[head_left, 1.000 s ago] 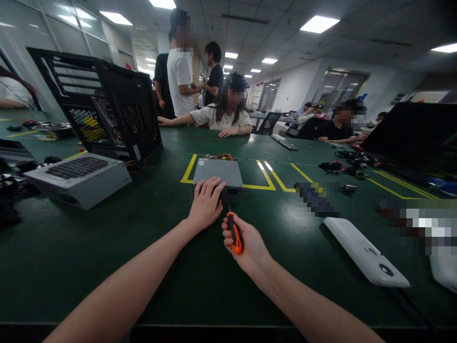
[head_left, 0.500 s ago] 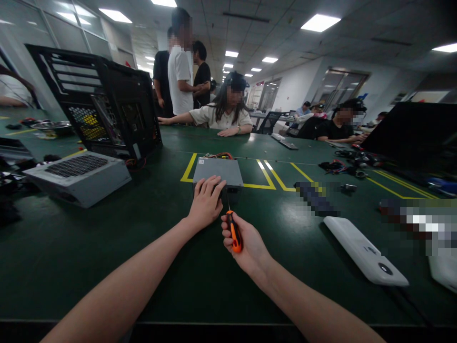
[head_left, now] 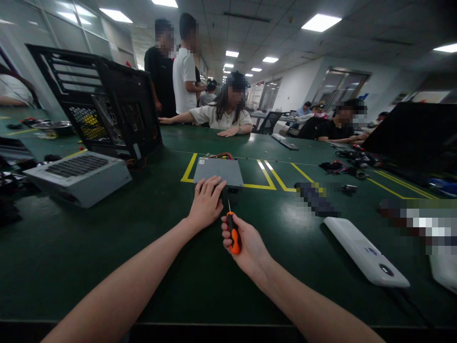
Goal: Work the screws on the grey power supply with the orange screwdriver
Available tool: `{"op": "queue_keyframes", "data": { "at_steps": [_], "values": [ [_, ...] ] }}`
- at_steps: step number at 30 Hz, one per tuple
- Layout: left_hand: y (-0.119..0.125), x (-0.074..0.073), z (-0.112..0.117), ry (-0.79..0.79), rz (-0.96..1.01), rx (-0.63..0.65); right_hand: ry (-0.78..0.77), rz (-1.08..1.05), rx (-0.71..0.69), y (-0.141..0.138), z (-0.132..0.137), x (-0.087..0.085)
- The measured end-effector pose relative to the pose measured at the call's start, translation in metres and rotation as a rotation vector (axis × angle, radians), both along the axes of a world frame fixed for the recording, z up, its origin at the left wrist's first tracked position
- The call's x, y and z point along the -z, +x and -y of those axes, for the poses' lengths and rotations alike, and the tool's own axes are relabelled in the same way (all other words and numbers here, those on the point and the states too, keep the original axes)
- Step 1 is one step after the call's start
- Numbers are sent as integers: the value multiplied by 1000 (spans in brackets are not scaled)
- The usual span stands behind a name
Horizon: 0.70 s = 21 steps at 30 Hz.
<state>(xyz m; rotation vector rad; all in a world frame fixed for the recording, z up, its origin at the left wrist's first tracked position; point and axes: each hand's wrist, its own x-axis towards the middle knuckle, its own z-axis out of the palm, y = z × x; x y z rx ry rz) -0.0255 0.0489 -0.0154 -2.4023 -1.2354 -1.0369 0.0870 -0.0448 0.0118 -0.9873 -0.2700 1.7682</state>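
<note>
A grey computer power supply (head_left: 223, 169) sits in front of me on the green table, its wires showing at the far edge. My left hand (head_left: 206, 202) is closed over its near left side, fingers across the top and the palm against the near face. In my right hand (head_left: 246, 240) is an orange and black screwdriver (head_left: 233, 236), gripped by the handle. Its thin shaft points away from me to the near face of the power supply, beside my left thumb. Whether the tip sits in a screw is too small to tell.
A black computer case (head_left: 139, 114) stands at the left behind another grey power supply (head_left: 103, 181). To the right lie a white device (head_left: 364, 250) and cables (head_left: 335, 166). Across the table (head_left: 171, 295) a person (head_left: 221, 116) sits with one arm stretched towards the case.
The screwdriver handle has turned a little in my right hand. My left hand and the power supply have stayed in place. Standing people in the background have shifted.
</note>
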Motion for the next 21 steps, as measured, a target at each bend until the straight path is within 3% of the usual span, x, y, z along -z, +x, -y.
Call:
{"op": "queue_keyframes", "data": {
  "at_steps": [9, 16, 21],
  "values": [
    [0, -1, 1, 4, 6, -1, 1, 1, 55, -2, -1, -2],
    [0, 0, 0, -1, -6, 3, -12, -12, -11, 0, 1, -2],
    [0, -1, 1, 5, 1, 3, -6, 0, 53, -1, -1, 1]
  ]
}}
